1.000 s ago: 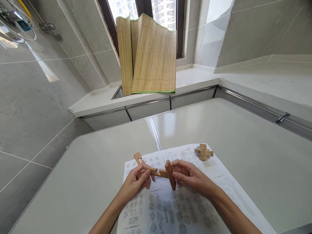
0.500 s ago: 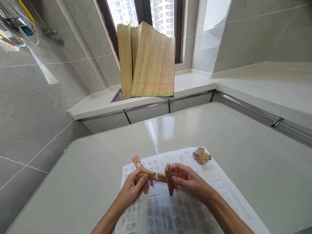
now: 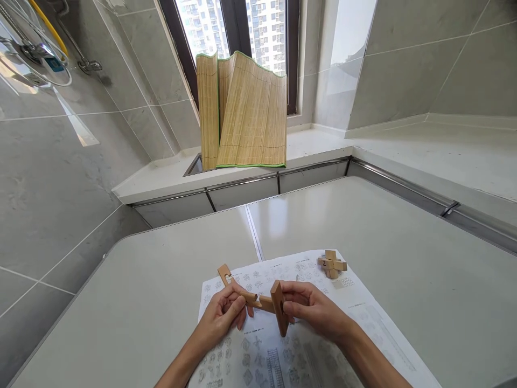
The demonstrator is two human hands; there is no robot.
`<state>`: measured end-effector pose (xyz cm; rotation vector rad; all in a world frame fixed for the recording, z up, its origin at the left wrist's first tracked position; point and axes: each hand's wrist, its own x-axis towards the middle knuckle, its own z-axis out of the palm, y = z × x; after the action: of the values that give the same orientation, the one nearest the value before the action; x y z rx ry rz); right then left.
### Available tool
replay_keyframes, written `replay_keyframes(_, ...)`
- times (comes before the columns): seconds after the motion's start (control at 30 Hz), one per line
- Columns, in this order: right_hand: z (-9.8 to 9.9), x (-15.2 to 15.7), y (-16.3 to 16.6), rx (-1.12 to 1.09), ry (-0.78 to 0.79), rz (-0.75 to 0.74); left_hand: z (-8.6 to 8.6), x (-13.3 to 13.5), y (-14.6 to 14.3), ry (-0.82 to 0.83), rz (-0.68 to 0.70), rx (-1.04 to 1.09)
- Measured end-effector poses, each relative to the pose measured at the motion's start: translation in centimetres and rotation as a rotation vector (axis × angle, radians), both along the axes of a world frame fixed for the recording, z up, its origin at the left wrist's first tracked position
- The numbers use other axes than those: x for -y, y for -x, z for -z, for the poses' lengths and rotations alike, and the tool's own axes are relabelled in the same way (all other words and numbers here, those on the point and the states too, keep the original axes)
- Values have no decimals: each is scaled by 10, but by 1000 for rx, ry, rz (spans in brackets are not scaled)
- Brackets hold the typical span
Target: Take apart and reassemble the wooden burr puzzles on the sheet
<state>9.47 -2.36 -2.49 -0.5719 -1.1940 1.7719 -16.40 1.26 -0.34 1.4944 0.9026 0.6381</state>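
Above the printed sheet (image 3: 363,293), the left hand (image 3: 222,313) is gripping a notched wooden stick (image 3: 267,304), and the right hand (image 3: 314,308) is pinching a wooden plate (image 3: 278,308) against its end. A wooden block cluster (image 3: 332,264) is resting on the sheet's far right corner.

A: What sort of room is this?
B: Probably a home bathroom. Grey tiled walls (image 3: 60,172) fill both sides of the frame, and chrome plumbing fittings (image 3: 40,52) with a yellow hose (image 3: 52,31) sit at upper left.
A: And the home part?
B: An apartment tower (image 3: 266,35) shows through the dark-framed window (image 3: 237,32) at top centre; a folded bamboo mat (image 3: 252,118) stands below.
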Motion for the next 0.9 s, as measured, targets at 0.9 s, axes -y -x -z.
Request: replay_keyframes(0.9, 17, -3, 9, 629, -188, 689, 8, -44, 51, -599, -638, -759)
